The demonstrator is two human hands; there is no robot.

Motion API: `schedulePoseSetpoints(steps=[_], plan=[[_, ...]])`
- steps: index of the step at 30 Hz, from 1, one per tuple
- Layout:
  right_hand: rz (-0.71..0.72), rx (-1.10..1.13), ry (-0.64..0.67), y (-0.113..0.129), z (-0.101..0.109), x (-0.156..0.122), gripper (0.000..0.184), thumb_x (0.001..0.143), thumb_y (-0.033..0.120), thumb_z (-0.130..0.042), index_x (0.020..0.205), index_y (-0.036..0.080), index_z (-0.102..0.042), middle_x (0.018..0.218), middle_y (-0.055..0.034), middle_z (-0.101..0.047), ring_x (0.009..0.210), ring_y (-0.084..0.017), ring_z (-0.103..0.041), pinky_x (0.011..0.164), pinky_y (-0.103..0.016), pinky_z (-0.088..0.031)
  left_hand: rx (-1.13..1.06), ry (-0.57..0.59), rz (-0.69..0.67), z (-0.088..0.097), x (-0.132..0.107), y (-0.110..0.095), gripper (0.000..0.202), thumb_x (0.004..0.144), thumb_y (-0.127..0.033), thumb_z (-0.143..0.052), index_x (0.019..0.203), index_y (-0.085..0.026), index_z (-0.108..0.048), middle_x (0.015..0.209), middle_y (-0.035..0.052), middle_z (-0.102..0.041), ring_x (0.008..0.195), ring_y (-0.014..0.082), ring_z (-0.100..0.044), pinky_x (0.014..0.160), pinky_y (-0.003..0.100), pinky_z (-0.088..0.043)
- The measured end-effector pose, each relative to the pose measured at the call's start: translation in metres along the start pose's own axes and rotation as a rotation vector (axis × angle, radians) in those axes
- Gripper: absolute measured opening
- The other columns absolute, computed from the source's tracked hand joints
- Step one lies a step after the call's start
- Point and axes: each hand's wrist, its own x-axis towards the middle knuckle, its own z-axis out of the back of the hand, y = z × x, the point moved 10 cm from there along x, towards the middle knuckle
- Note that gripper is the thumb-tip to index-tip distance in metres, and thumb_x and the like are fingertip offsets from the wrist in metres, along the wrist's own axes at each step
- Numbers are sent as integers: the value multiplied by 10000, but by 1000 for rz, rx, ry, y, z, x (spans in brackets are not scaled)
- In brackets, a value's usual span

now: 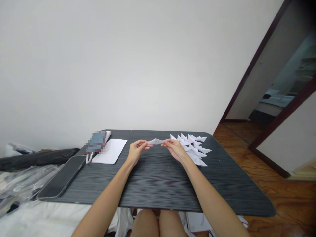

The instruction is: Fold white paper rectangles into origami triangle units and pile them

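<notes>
A small folded white paper boat (155,141) is held above the dark table, stretched between both hands. My left hand (136,150) pinches its left tip between thumb and fingers. On the other side, my right hand (174,148) pinches the right tip the same way. Several finished white paper boats (195,149) stand in a cluster just beyond and to the right of my right hand. Left of my left hand lies a stack of white paper (112,150).
The dark, wood-grained table (158,184) stands against a white wall. A phone (61,177) lies at its left edge, near a blurred-out item (96,142) with a white cable. Bagged stuff (27,181) crowds the left side. A doorway opens at right.
</notes>
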Motion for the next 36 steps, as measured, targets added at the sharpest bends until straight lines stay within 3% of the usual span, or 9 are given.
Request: schedulePoseSetpoints(steps=[3, 5, 9, 14, 16, 21, 26, 31, 36], plan=[[-29, 41, 48, 2, -1, -1, 122, 613, 242, -652, 678, 140, -633, 767, -40, -633, 669, -94, -565, 666, -222, -427, -36, 91, 69, -4, 0, 5, 241, 644, -273, -631, 763, -70, -580, 893, 129, -637, 832, 206, -602, 802, 329, -441], [-57, 10, 89, 3, -2, -3, 107, 622, 233, -642, 679, 144, -636, 810, -40, -624, 657, -81, -546, 654, -215, -418, 14, 151, 136, -6, -2, 11, 238, 616, -264, -654, 748, -73, -600, 862, 116, -647, 820, 191, -602, 802, 319, -438], [-138, -147, 209, -2, -5, -8, 131, 599, 184, -645, 720, 134, -638, 736, -27, -614, 617, -76, -525, 592, -207, -398, 211, 266, 228, -8, -5, 21, 219, 592, -248, -663, 737, -89, -620, 713, 69, -661, 678, 147, -606, 693, 270, -461], [-220, -422, 356, -18, -11, -15, 343, 604, 173, -619, 939, 104, -597, 620, -29, -629, 527, -87, -526, 505, -210, -369, 402, 397, 202, -14, -8, 23, 232, 623, -231, -623, 806, -91, -595, 630, 62, -647, 574, 127, -587, 537, 211, -421], [-217, -520, 383, -22, -14, -15, 334, 611, 191, -606, 926, 82, -599, 569, -38, -628, 506, -104, -537, 478, -213, -361, 469, 411, 185, -13, -8, 24, 262, 647, -239, -596, 856, -82, -586, 611, 62, -639, 556, 126, -580, 509, 202, -399], [-121, -636, 296, -20, -15, -10, 147, 647, 217, -550, 702, 90, -600, 459, -16, -575, 437, -107, -531, 438, -203, -351, 690, 381, 99, -11, -6, 24, 209, 719, -285, -500, 728, -93, -583, 499, 13, -573, 447, 96, -515, 490, 201, -369], [5, -785, 126, -15, -7, -3, 127, 701, 216, -459, 666, 128, -545, 471, 18, -535, 335, -62, -434, 397, -191, -333, 939, 215, -162, -14, -6, -3, 227, 776, -303, -412, 664, -140, -524, 504, -23, -518, 461, 79, -460, 485, 187, -328], [117, -893, 86, -3, -8, -3, 141, 709, 222, -449, 637, 143, -541, 454, 25, -490, 424, -82, -460, 446, -194, -344, 830, 159, -129, -15, -9, -8, 230, 794, -323, -376, 712, -149, -502, 503, -29, -536, 372, 60, -427, 437, 177, -326], [153, -908, 75, 7, -12, -6, 163, 722, 241, -440, 642, 154, -552, 455, 22, -492, 442, -96, -462, 472, -215, -347, 782, 72, -183, -12, -12, -17, 248, 773, -323, -412, 628, -148, -511, 417, -37, -467, 380, 63, -406, 418, 173, -303]])
